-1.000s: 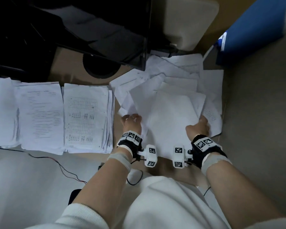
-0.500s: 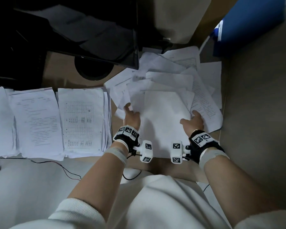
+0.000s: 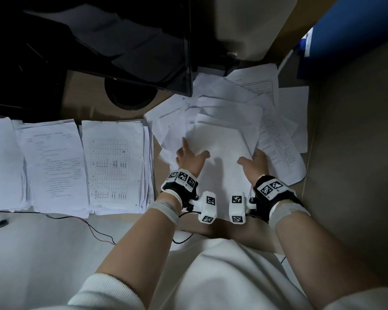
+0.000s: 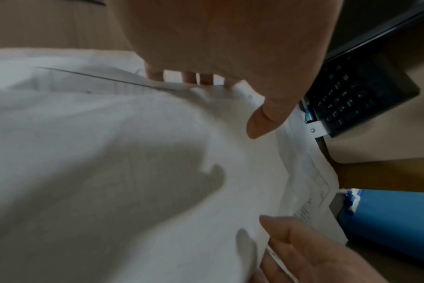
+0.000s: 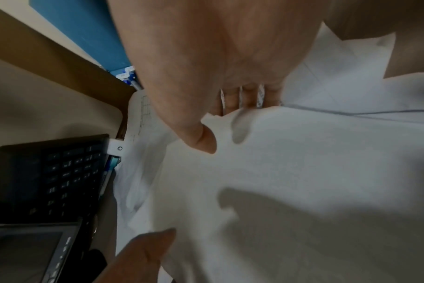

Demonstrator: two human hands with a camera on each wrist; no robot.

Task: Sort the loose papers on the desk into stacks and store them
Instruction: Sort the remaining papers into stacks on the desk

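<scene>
The loose papers (image 3: pixel 229 121) are spread in an untidy fan at the right edge of the bench (image 3: pixel 92 104), overlapped at many angles, with a blank sheet on top. They are judged light, thin and slippery, so a hold at both side edges is advised, the whole heap being squeezed inward before it is lifted. The left hand (image 3: pixel 189 158) is laid on the left edge, fingers spread and holding nothing. The right hand (image 3: pixel 257 161) is curled under the right edge of the upper sheets. Three sorted stacks (image 3: pixel 114 166) are lying along the front edge, beside the heap.
</scene>
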